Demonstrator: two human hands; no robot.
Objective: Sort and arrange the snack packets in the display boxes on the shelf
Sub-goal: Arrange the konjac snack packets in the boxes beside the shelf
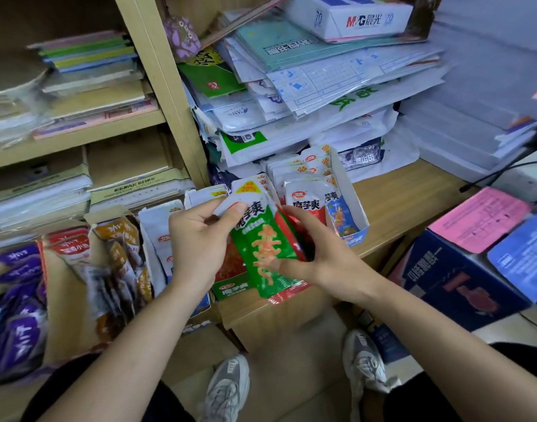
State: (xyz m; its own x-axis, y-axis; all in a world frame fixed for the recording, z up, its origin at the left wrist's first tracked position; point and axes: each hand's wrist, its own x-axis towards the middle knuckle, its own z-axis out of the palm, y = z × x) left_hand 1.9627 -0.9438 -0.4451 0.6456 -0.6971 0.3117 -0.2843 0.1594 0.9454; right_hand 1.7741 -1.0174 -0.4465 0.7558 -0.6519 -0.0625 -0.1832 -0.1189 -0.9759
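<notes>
Your left hand (pixel 197 239) and right hand (pixel 322 263) are closest, sharing a fanned bunch of snack packets just in front of the wooden shelf (pixel 407 196). Left fingers (pixel 233 211) pinch the top of a green packet (pixel 261 239) printed 魔芋爽 under a yellow "20%" burst. Right fingers (pixel 300 222) curl round the red packets (pixel 291 292) tucked behind it (their print is hidden). Just beyond, an open display box (pixel 349 190) on the shelf holds upright white-and-red packets (pixel 303 199), also reading 魔芋爽. Higher up lies a white paper ream (pixel 352 16) marked "M&G 晨光 70".
</notes>
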